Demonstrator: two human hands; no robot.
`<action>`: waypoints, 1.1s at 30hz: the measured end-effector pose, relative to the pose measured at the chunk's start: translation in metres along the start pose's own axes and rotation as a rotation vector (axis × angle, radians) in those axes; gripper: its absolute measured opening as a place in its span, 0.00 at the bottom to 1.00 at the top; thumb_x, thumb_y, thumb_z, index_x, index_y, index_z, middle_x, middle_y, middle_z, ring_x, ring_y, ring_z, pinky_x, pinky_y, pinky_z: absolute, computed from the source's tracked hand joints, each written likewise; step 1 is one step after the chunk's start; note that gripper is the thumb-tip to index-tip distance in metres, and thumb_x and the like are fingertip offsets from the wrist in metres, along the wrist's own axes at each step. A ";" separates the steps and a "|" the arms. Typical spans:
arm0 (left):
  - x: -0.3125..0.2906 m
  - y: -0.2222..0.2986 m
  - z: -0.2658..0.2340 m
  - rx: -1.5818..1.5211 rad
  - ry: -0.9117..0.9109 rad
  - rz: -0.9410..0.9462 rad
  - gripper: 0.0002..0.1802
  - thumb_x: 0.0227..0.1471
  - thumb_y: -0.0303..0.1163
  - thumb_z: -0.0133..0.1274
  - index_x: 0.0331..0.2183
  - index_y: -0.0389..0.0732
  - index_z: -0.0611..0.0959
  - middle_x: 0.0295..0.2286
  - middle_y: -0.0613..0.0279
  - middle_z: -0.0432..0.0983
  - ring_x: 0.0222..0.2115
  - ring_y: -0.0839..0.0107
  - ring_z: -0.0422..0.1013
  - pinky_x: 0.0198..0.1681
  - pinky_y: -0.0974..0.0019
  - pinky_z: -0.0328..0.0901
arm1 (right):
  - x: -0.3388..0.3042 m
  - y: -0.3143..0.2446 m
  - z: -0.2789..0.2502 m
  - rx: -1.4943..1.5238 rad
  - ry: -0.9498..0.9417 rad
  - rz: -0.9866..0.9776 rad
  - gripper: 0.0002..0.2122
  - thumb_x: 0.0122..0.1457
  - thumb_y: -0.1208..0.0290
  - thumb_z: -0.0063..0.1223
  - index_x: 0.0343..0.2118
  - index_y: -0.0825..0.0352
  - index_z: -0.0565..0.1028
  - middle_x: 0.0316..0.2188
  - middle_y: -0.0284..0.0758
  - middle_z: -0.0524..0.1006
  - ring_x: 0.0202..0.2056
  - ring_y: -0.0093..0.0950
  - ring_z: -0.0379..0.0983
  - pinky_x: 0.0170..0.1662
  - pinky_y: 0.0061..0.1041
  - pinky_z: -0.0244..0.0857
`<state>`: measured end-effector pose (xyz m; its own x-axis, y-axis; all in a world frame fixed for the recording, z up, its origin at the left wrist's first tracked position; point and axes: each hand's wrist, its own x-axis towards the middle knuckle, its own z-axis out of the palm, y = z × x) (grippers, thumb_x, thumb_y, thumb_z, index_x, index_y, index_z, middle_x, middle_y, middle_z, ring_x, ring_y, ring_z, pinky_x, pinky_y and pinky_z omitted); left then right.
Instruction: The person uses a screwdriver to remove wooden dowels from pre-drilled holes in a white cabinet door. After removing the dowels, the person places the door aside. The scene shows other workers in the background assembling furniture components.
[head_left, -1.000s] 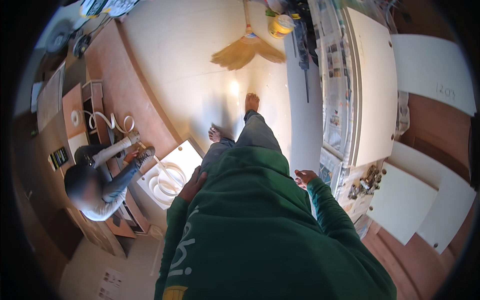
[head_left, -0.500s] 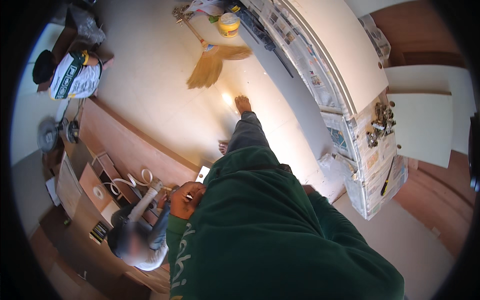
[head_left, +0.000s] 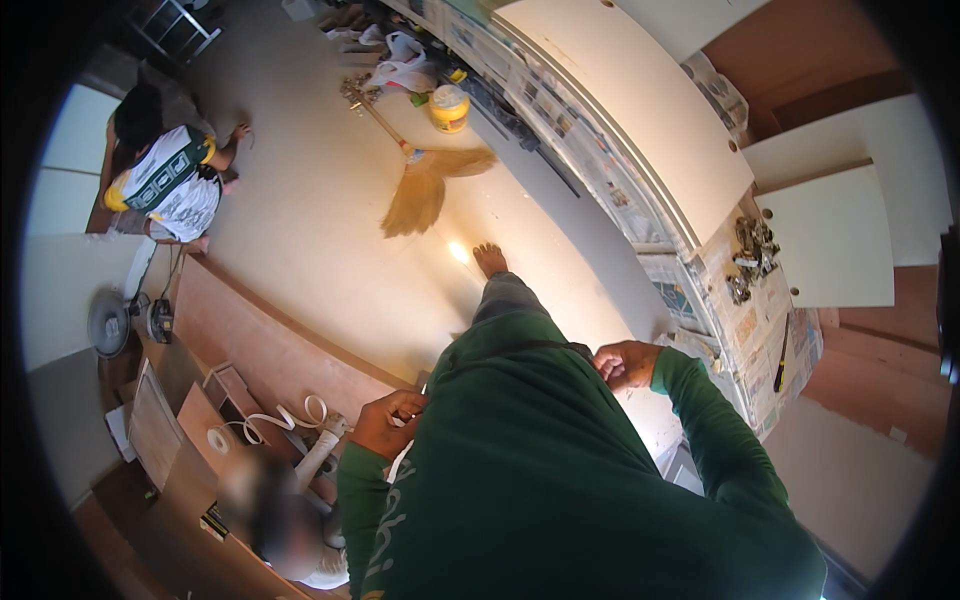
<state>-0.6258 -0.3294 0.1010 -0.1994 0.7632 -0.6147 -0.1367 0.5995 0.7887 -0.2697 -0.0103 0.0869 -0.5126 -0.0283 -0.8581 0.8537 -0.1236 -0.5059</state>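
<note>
I wear a green long-sleeved shirt [head_left: 540, 450] that hangs down over dark trousers [head_left: 508, 292]. At its left side my left hand [head_left: 390, 422] is closed, its fingertips pinching the cloth near the hem. My right hand [head_left: 628, 366] is likewise curled in on the opposite side, thumb and fingers gripping the shirt's edge at the waist. My body partly hides the fingertips of both. One bare foot [head_left: 489, 260] shows on the pale floor ahead of me.
A broom [head_left: 425, 185] lies on the floor near a yellow tub [head_left: 449, 108]. On the right, a newspaper-covered bench [head_left: 745, 325] bears metal hinges [head_left: 752, 250] and a cutter [head_left: 781, 350]. One person [head_left: 170, 185] crouches far left; another [head_left: 290, 520] works near left beside wooden panels [head_left: 260, 310].
My right hand has come into view at the shirt's right edge. My left hand has shifted slightly down and right. The far-left person has stretched an arm out, and the view has tilted up.
</note>
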 end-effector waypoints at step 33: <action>-0.169 -0.224 0.163 0.051 0.469 -0.294 0.19 0.58 0.36 0.59 0.51 0.41 0.82 0.45 0.50 0.82 0.45 0.55 0.79 0.50 0.57 0.71 | 0.025 -0.214 0.032 -1.261 0.045 -0.826 0.10 0.53 0.68 0.60 0.36 0.66 0.77 0.34 0.41 0.80 0.36 0.43 0.81 0.40 0.43 0.75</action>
<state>-0.4028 -0.5536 0.0261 -0.5722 0.3800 -0.7267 -0.2071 0.7905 0.5764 -0.4676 -0.0164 0.1766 -0.8912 -0.3462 -0.2929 -0.1361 0.8203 -0.5556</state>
